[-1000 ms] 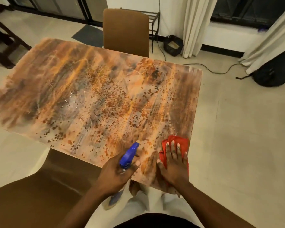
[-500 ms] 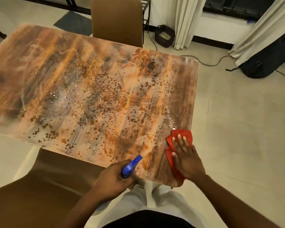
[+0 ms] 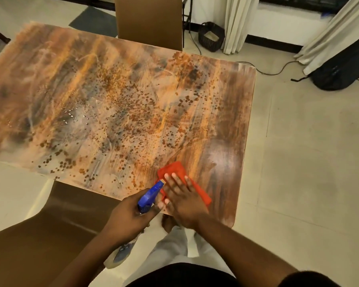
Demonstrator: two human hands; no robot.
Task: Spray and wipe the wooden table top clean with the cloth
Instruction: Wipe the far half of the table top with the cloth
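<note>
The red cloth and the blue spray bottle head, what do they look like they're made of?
Red cloth: soft woven fabric, matte, folding under the right hand. Blue spray bottle head: moulded plastic, probably, smooth with hard edges, held in the left hand.

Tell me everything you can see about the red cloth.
The cloth is bright red, soft-looking fabric, folded or bunched into a rough rectangle. It lies flat on the wooden table near the near right corner. The right hand presses on it palm down, fingers spread, covering its middle. The blue spray nozzle in the left hand overlaps its left edge.
</note>
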